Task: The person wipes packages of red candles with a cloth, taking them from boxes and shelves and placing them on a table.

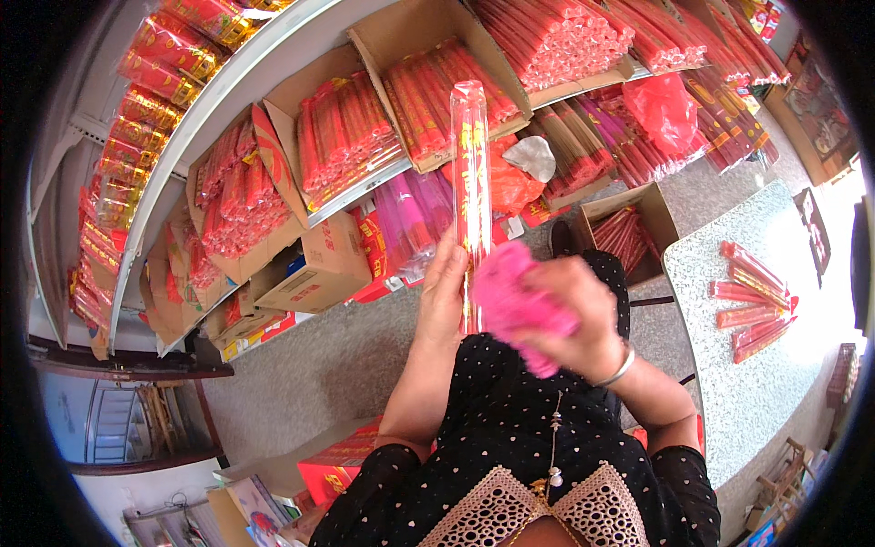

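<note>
My left hand (pixel 441 284) is closed around the lower part of a long red packet (pixel 471 173), which stands nearly upright before me. Clear plastic wraps it, gold lettering runs down its front, and it looks like a pack of incense sticks. A bunched pink cloth (pixel 524 310) is gripped in my right hand (pixel 583 314), just right of the packet's lower end. Both the cloth and the fingers on it are somewhat blurred. Whether the cloth touches the packet I cannot tell.
Shelves ahead carry cardboard boxes (pixel 360 41) of similar red packets (pixel 346 137). An open carton (pixel 652 205) with more sits on the floor. On the right, a speckled table (pixel 729 419) bears several red packets (pixel 752 301). A red box (pixel 337 460) stands near my left elbow.
</note>
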### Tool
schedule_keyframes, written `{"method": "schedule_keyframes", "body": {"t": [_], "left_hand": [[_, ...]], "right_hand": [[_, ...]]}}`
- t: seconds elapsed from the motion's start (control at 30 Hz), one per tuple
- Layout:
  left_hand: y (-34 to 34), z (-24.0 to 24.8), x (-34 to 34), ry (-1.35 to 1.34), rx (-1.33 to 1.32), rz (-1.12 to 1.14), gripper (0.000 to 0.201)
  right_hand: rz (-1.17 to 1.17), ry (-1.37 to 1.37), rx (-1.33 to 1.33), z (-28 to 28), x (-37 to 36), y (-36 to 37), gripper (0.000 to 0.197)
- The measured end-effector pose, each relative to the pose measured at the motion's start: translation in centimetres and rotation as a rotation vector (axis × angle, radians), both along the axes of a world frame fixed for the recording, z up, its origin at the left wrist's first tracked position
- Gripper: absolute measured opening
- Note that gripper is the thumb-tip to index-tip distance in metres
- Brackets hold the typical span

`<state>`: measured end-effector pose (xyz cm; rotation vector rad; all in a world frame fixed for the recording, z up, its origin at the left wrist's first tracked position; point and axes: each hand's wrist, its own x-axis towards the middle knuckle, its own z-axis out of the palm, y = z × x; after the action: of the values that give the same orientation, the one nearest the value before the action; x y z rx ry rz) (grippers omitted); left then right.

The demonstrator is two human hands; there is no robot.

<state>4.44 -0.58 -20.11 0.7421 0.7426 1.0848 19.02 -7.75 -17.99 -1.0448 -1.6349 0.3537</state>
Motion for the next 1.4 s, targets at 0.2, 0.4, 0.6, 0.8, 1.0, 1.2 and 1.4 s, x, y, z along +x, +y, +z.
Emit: {"method": "schedule_keyframes", "body": {"t": [0.2, 0.4, 0.6, 0.8, 1.0, 1.2, 1.4], "left_hand": [[0.0, -2.2, -2.6, 0.023, 0.085, -0.179, 0.046], [-1.9, -3.1, -3.0, 0.008, 0.067, -0.238, 0.051], [-3.3, -3.4, -3.4, -0.099, -0.095, -0.417, 0.05], [-2.3, -4.1, -4.0, -0.175, -0.056, -0.439, 0.052], [-2.3, -2.5, -4.0, 0.117, 0.038, -0.297, 0.05], [-3.3, -3.2, -4.8, -0.101, -0.091, -0.463, 0.048], [-3.8, -3.8, -5.7, -0.261, -0.154, -0.566, 0.054]], "right_hand": [[0.158, -0.38, 0.05, -2.1, -3.2, -0.7, 0.052], [0.005, -0.392, 0.085, -2.3, -0.6, 2.4, 0.042], [-0.377, -0.225, -0.048, 0.0, 4.8, 7.2, 0.038], [-0.037, -0.324, 0.008, -2.0, 0.7, 2.5, 0.041], [0.284, -0.396, 0.064, -2.0, -1.6, -0.7, 0.043], [-0.261, -0.281, 0.093, 0.2, 3.7, 5.0, 0.039], [-0.42, 0.061, -0.004, -1.2, 8.8, 5.9, 0.043]]}}
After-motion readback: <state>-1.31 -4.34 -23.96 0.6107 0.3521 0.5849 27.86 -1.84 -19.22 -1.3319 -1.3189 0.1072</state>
